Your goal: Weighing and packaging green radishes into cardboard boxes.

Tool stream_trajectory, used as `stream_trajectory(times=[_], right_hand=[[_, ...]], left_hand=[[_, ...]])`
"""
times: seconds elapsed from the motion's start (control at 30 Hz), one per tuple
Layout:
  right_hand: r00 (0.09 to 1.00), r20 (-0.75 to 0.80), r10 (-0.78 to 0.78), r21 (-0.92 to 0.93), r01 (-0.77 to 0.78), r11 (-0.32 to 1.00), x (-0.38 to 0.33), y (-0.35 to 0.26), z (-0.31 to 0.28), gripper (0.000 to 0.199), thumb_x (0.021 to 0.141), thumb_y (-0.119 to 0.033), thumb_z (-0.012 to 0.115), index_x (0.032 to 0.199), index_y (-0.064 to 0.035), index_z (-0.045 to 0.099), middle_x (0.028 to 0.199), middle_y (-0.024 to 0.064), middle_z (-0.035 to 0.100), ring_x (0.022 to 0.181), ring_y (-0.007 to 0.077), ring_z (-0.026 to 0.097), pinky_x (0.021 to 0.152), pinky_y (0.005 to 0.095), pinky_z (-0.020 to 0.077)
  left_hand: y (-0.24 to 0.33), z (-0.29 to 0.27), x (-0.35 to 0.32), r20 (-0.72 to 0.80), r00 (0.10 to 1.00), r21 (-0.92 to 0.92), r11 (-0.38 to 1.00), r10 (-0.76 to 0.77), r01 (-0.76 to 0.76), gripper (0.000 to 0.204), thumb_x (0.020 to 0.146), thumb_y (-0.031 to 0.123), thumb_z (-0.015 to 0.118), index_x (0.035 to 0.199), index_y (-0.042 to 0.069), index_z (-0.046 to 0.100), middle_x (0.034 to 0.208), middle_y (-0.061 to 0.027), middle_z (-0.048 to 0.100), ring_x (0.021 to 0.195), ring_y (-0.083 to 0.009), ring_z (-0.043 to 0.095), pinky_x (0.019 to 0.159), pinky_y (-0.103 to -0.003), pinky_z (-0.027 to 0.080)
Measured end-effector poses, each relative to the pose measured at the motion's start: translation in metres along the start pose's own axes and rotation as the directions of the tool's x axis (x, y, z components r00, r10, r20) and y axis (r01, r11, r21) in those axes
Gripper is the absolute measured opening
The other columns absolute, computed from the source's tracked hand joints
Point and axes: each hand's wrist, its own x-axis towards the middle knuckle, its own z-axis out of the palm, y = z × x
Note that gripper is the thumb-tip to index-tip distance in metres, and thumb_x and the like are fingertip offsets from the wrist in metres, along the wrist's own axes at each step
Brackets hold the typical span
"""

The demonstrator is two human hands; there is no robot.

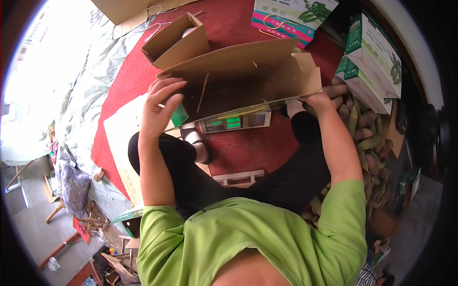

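Left hand (160,107) fingers curl over the near left edge of a brown carton (238,76); right hand (327,97) grips its right flap. The carton sits on a scale (236,122) above the red floor (248,148). Corn (365,138) lies at right.

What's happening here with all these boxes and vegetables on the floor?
A person in a green shirt sits on a red floor mat and grips a big open cardboard box with both hands, left hand at its left edge, right hand at its right flap. The box sits on a weighing scale. A pile of tubers lies to the right.
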Motion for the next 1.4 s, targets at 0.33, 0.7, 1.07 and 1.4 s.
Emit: stream_trajectory(times=[0.33, 0.7, 1.07, 1.4], right_hand=[[0.993, -0.119, 0.027, 0.139, -0.01, 0.99, -0.001, 0.003, 0.017, 0.037, 0.091, -0.039, 0.055, 0.119, -0.0149, 0.054, 0.105, 0.0014, 0.058, 0.092, 0.0198, 0.06, 0.072, 0.0367, 0.0533], [0.997, -0.057, -0.049, -0.059, 0.046, 0.997, 0.014, 0.01, -0.01, 0.036, 0.092, -0.04, 0.051, 0.118, -0.0155, 0.055, 0.109, 0.0022, 0.058, 0.093, 0.0194, 0.059, 0.074, 0.0389, 0.0514], [0.921, -0.228, -0.315, -0.526, 0.156, 0.836, -0.007, -0.034, 0.0, 0.025, 0.084, -0.015, 0.049, 0.097, -0.0021, 0.067, 0.091, 0.0147, 0.067, 0.086, 0.0246, 0.064, 0.074, 0.0406, 0.0487], [0.856, -0.137, -0.498, -0.833, 0.172, 0.525, -0.137, -0.118, -0.008, 0.027, 0.091, -0.019, 0.056, 0.111, -0.0018, 0.059, 0.091, 0.0047, 0.064, 0.076, 0.0114, 0.058, 0.064, 0.0272, 0.0478]], left_hand=[[0.071, 0.005, -0.02, 0.214, 0.976, 0.431, 0.892, 0.046, -0.137, 0.051, 0.062, 0.022, 0.078, 0.109, 0.008, 0.066, 0.093, -0.0097, 0.063, 0.1, -0.0311, 0.057, 0.104, -0.047, 0.033], [0.065, 0.037, -0.002, 0.08, 0.997, 0.531, 0.847, -0.003, -0.041, 0.005, 0.079, 0.01, 0.065, 0.082, 0.007, 0.065, 0.081, -0.0062, 0.057, 0.076, -0.028, 0.06, 0.066, -0.038, 0.048], [0.086, 0.057, 0.002, 0.113, 0.989, 0.591, 0.807, -0.092, 0.008, 0.027, 0.077, 0.007, 0.067, 0.103, 0.014, 0.066, 0.098, -0.0029, 0.059, 0.087, -0.0259, 0.062, 0.071, -0.037, 0.049], [0.071, 0.065, 0.005, 0.182, 0.972, 0.707, 0.707, -0.151, -0.023, 0.014, 0.078, 0.019, 0.067, 0.09, 0.012, 0.067, 0.084, -0.0039, 0.062, 0.087, -0.0258, 0.06, 0.07, -0.038, 0.048]])
